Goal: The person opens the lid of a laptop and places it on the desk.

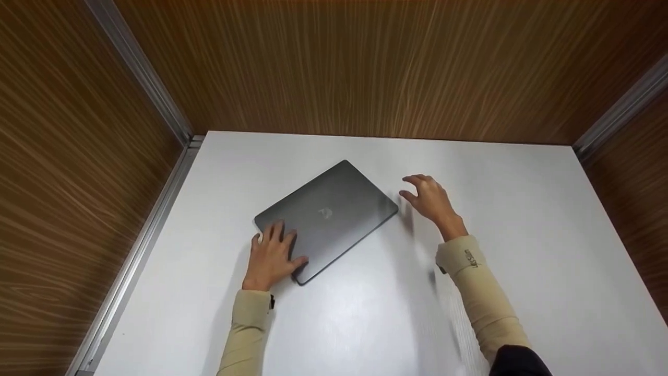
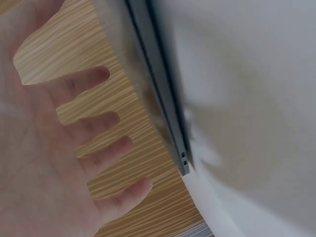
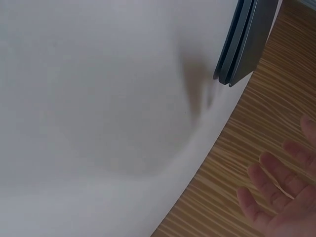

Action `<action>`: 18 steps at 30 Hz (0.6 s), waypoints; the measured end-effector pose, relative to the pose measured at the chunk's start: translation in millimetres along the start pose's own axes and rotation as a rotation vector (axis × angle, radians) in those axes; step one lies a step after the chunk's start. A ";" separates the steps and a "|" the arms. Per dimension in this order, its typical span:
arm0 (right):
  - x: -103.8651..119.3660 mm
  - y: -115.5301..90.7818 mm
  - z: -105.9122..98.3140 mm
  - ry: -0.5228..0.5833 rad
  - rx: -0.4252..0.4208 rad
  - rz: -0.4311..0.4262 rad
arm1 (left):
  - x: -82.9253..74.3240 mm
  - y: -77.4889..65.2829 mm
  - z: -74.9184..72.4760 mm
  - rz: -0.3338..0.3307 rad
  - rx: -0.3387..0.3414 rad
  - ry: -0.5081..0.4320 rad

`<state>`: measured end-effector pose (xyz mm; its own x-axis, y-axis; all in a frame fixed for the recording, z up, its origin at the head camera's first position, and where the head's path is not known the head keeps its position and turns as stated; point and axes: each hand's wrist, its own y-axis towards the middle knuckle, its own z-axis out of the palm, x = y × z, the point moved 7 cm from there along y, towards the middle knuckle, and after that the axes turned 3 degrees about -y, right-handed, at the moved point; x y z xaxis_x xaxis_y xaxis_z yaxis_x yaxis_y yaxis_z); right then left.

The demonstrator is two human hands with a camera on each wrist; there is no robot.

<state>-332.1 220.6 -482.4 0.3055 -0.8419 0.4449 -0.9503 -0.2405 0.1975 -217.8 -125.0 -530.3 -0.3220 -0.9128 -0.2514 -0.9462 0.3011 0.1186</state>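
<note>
A closed grey laptop [image 1: 334, 209] with a pale logo on its lid lies turned at an angle on the white table. My left hand [image 1: 270, 258] is spread over its near left edge in the head view; the left wrist view shows the fingers straight and apart from the laptop's edge [image 2: 160, 89]. Off the laptop's right corner hovers my right hand [image 1: 429, 199], fingers slightly bent and holding nothing. In the right wrist view that hand [image 3: 284, 192] is apart from the laptop's corner [image 3: 242, 49].
The white table [image 1: 522, 224] carries the laptop. A wood-grain panel [image 1: 334, 68] rises behind it, with more panels at left and right. Metal rails [image 1: 151, 78] run along the panel joints.
</note>
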 end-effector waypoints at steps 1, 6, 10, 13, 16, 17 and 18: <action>0.0 1.0 1.3 0.002 0.006 0.005 | 0.8 -1.5 1.7 -0.005 0.006 -0.004; 2.5 6.6 7.0 0.008 0.034 0.013 | 4.2 -7.6 7.8 -0.034 0.029 -0.027; 6.2 9.5 14.3 0.011 0.067 0.019 | 5.9 -10.9 8.8 -0.053 0.042 -0.034; 8.0 11.0 20.8 0.016 0.084 0.028 | 7.7 -13.2 9.4 -0.069 0.052 -0.035; 9.9 12.2 27.4 0.014 0.089 0.025 | 9.4 -15.4 9.9 -0.086 0.058 -0.033; 11.1 12.5 29.7 0.008 0.090 0.020 | 9.9 -16.2 10.2 -0.090 0.058 -0.033; 12.2 12.7 32.0 0.005 0.092 0.013 | 10.2 -16.9 10.4 -0.094 0.057 -0.034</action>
<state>-342.3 191.8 -502.4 0.2931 -0.8430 0.4509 -0.9556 -0.2730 0.1108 -205.4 -136.5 -544.8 -0.2316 -0.9282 -0.2911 -0.9723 0.2307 0.0379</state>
